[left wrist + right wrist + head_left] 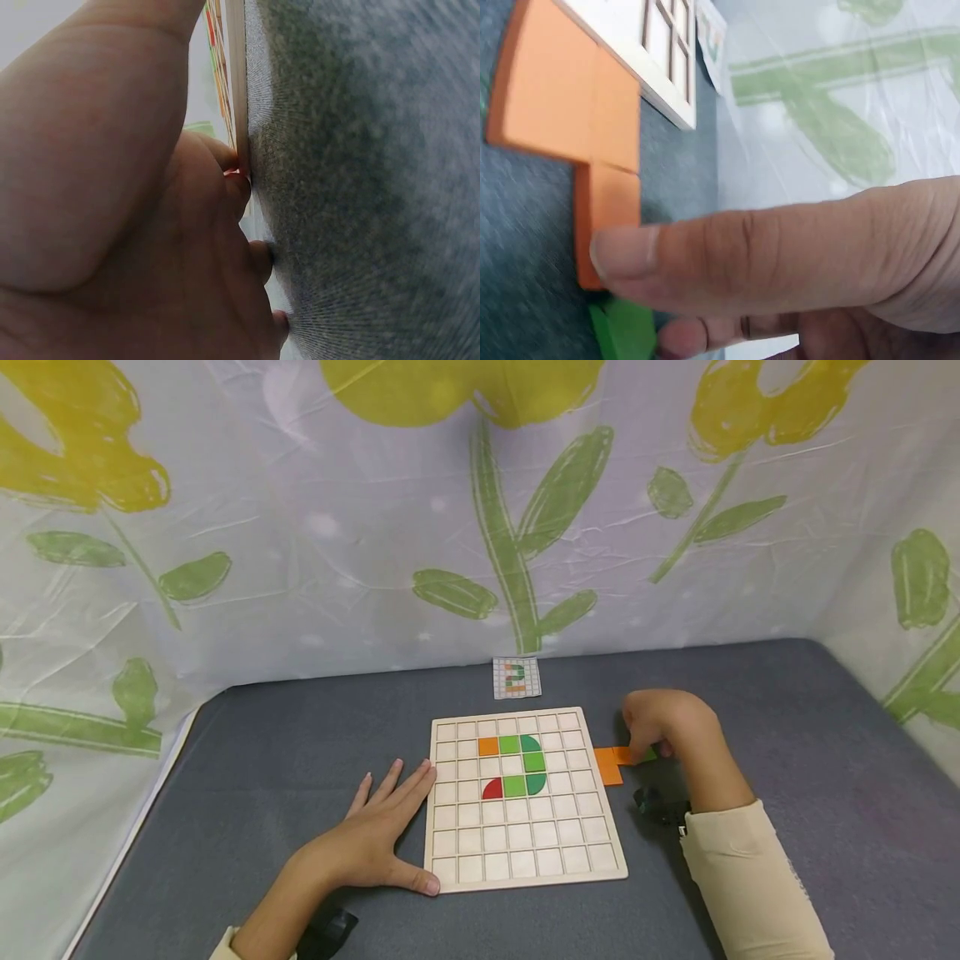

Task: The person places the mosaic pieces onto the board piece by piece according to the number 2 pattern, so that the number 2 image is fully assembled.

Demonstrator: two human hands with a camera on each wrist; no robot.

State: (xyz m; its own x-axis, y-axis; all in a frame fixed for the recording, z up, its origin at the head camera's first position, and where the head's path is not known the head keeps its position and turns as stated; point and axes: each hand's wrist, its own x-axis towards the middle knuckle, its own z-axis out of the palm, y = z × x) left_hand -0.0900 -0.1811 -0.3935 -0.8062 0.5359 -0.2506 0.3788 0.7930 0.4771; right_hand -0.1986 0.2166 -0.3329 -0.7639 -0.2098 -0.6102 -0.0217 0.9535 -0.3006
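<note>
A wooden grid board (pixel 525 862) lies on the table. Set in it are an orange square tile (pixel 488 746), a red quarter-round tile (pixel 492 789) and several green tiles (pixel 534 762). My left hand (pixel 375 839) has its fingers spread, fingertips and thumb touching the board's left edge. Right of the board, my right hand (pixel 667 718) reaches down over loose tiles. In the right wrist view its thumb (pixel 705 259) lies on or just over an orange tile (pixel 611 206), and a fingertip is beside a green tile (pixel 626 330). Whether it pinches either tile is hidden.
A small pattern card (pixel 517 678) lies behind the board, near the foot of the hanging cloth (pixel 360 527). Loose orange tiles (pixel 607 766) sit against the board's right edge. Dark grey fabric covers the table (pixel 315 735).
</note>
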